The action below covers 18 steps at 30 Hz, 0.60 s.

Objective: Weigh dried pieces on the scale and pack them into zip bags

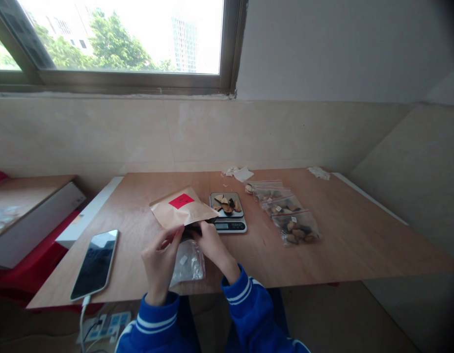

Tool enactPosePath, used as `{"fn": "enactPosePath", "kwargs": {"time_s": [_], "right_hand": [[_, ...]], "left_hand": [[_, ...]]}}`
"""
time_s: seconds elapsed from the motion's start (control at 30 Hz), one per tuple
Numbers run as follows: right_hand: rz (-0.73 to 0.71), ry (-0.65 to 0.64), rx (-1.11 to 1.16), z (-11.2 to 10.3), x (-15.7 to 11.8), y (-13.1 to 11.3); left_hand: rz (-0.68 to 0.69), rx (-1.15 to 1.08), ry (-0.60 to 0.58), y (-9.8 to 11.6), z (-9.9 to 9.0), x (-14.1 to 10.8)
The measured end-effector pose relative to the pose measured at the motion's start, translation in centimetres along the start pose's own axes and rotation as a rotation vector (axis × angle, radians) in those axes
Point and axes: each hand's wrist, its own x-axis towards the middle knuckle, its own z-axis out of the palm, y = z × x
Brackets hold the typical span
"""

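A brown paper bag (162,210) with a red label lies tilted on the table, its open mouth toward me. My left hand (162,255) pinches the left side of the bag's mouth. My right hand (214,245) is at the right side of the mouth, its fingertips hidden in the dark opening. Just behind the right hand is a digital scale (230,226) with several dried brown and cream pieces (227,204) on its plate. Under my hands lies a clear plastic bag (190,262) with small white packets.
Several zip bags of dried pieces (298,229) overlap on the right. A phone (95,264) with a white cable lies at the left front. Crumpled paper (243,174) sits at the back edge of the wooden table (344,240); the wall stands behind.
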Motion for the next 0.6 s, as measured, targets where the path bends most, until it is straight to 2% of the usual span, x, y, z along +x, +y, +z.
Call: {"fn": "enactPosePath", "kwargs": {"time_s": [0.1, 0.17, 0.23, 0.3, 0.37, 0.43, 0.5, 0.6], "right_hand": [[-0.021, 0.002, 0.095, -0.9, -1.4, -0.5], [-0.047, 0.051, 0.193, -1.9, -2.5, -0.7], [-0.028, 0.157, 0.286, -3.2, -3.1, -0.4], [0.023, 0.332, 0.342, -4.9, -3.2, 0.8], [0.083, 0.531, 0.341, -6.9, -2.4, 3.3], [0.129, 0.660, 0.301, -9.1, -1.0, 6.7], [0.170, 0.728, 0.233, -10.9, 1.0, 10.3], [0.223, 0.705, 0.164, -12.4, 4.0, 14.3]], "left_hand": [[-0.003, 0.008, 0.001, 0.1, 0.1, 0.1], [-0.006, 0.021, 0.002, 0.2, 0.1, 0.2], [-0.012, 0.031, 0.000, 0.2, 0.2, 0.2], [-0.016, 0.030, 0.000, 0.2, 0.2, 0.3], [-0.012, 0.020, 0.002, 0.2, 0.3, 0.3], [-0.005, 0.017, -0.001, 0.2, 0.4, 0.4], [-0.002, 0.021, -0.004, 0.1, 0.5, 0.4], [-0.006, 0.027, 0.008, 0.0, 0.6, 0.4]]}}
